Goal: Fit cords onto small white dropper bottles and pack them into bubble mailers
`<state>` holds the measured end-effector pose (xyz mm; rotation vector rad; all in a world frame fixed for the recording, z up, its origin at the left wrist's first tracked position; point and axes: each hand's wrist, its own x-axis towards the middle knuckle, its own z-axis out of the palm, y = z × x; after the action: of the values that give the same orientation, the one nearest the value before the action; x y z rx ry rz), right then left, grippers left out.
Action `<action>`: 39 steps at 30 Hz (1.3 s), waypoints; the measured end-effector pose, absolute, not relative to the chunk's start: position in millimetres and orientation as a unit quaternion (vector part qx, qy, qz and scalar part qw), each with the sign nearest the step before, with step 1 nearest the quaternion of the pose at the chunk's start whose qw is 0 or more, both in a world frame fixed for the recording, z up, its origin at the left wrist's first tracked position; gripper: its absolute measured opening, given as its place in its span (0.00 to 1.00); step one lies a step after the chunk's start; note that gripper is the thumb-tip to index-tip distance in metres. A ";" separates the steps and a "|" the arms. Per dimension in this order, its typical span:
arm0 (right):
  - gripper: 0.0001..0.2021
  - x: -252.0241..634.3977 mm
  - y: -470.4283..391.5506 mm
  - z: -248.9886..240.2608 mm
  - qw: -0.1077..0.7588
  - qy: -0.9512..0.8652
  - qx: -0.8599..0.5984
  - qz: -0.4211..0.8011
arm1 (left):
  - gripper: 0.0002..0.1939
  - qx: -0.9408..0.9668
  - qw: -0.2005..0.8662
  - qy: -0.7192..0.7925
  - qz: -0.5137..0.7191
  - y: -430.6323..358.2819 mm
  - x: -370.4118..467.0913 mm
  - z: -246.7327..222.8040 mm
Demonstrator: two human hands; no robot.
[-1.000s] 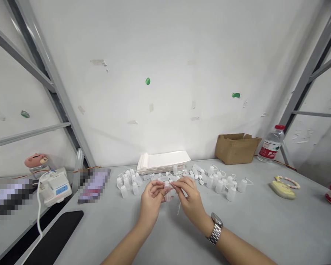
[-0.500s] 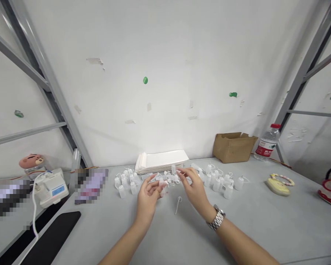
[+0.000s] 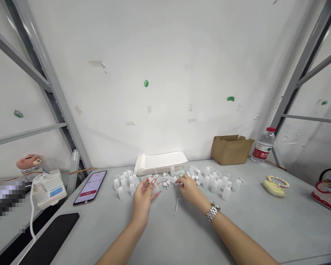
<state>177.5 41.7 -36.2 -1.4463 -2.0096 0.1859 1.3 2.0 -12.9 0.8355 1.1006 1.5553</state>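
Translucent plastic squeeze bottle (image 3: 150, 179), one, pinched in the part-curled left hand (image 3: 142, 200) above the grey tabletop (image 3: 165, 235); probably light, yielding, slick, best taken near its top; right hand (image 3: 189, 189), fingertips drawn together beside white fittings (image 3: 165, 184), any hold too small to tell

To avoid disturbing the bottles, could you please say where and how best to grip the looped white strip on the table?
I'd pinch the looped white strip by its straight tail, from above on the near side: it lies on the table apart from the small bottles, tail pointing towards the person.
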 end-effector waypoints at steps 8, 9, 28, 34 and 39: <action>0.12 182.8 48.8 -37.5 0.288 -0.753 -0.583 0.096 | 0.09 0.291 0.527 0.467 0.647 6.6 -0.1 -15.7; 0.11 182.5 49.6 -38.5 0.283 -0.753 -0.586 0.096 | 0.08 0.293 0.532 0.461 0.646 6.6 0.3 -15.7; 0.07 172.8 43.5 -40.6 0.260 -0.767 -0.575 0.115 | 0.22 0.383 0.473 0.512 0.606 9.3 5.2 -27.4; 0.06 172.0 47.1 -43.2 0.257 -0.760 -0.586 0.114 | 0.21 0.451 0.443 0.503 0.590 7.4 6.5 -27.5; 0.06 169.4 48.0 -46.8 0.270 -0.764 -0.575 0.107 | 0.20 0.460 0.462 0.493 0.576 4.1 8.5 -24.7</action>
<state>169.4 48.0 -46.8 -1.5502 -2.0599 0.2888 8.5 4.1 -24.7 1.1320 1.2119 1.4163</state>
